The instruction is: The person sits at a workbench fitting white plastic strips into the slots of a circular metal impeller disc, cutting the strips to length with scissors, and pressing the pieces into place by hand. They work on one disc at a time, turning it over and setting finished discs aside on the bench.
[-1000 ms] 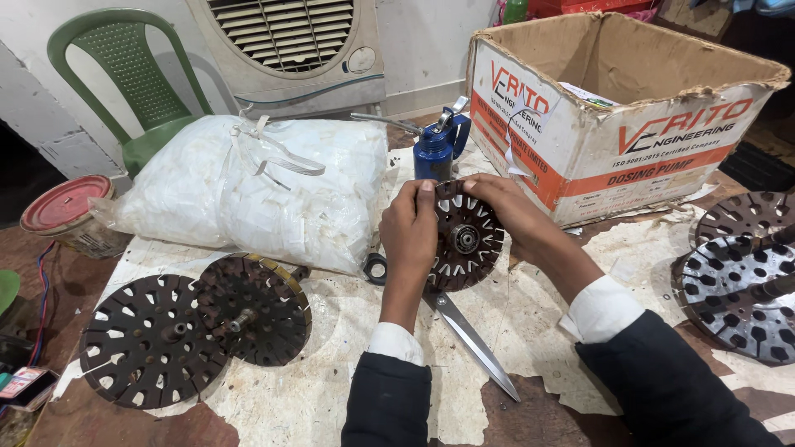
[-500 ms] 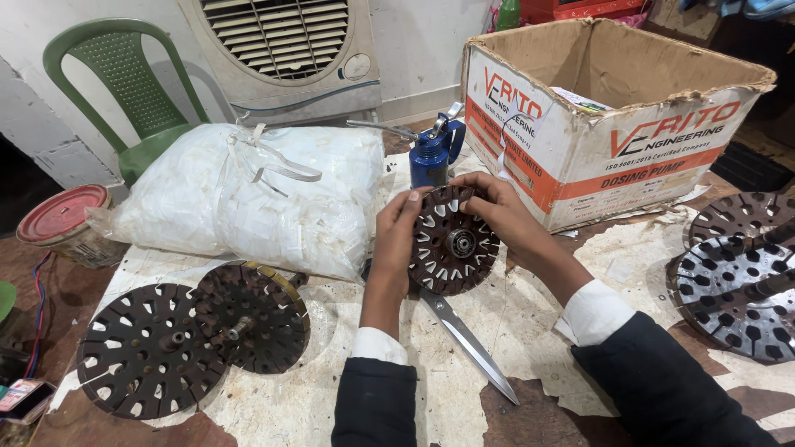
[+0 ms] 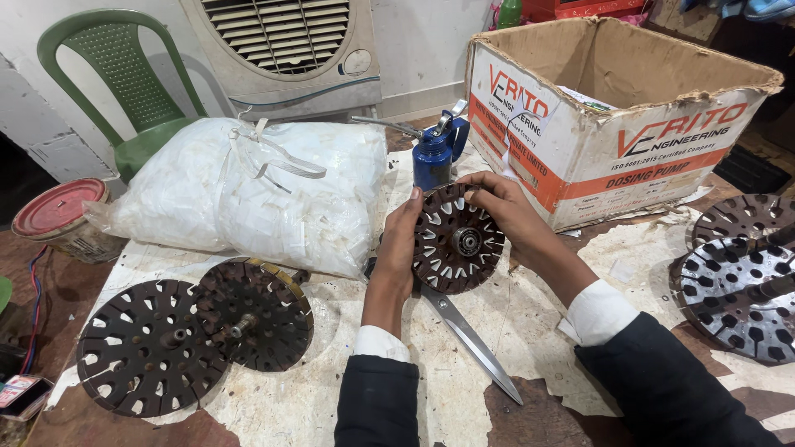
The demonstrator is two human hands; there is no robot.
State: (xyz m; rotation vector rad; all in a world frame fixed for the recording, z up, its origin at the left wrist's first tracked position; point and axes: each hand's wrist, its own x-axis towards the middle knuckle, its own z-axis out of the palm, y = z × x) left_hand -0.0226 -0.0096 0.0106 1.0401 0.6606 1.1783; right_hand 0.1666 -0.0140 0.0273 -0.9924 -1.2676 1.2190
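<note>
A dark round slotted metal disc (image 3: 457,240) with a small hub at its middle is held tilted up between both hands. My left hand (image 3: 401,245) grips its left rim. My right hand (image 3: 507,212) holds its upper right rim, fingertips at the top edge. Long scissors (image 3: 469,338) lie on the paper-covered surface just below the disc. A blue oil can (image 3: 436,156) stands right behind the disc.
Two more slotted discs (image 3: 192,333) lie overlapping at lower left, others (image 3: 744,278) at the right edge. A white sack of paper strips (image 3: 248,192) lies left of the hands. An open cardboard box (image 3: 613,108), an air cooler (image 3: 291,51), a green chair (image 3: 116,83) and a red-lidded tin (image 3: 58,217) surround.
The view has shifted a little; both hands keep hold of the disc, with the right fingertips now at its top edge.
</note>
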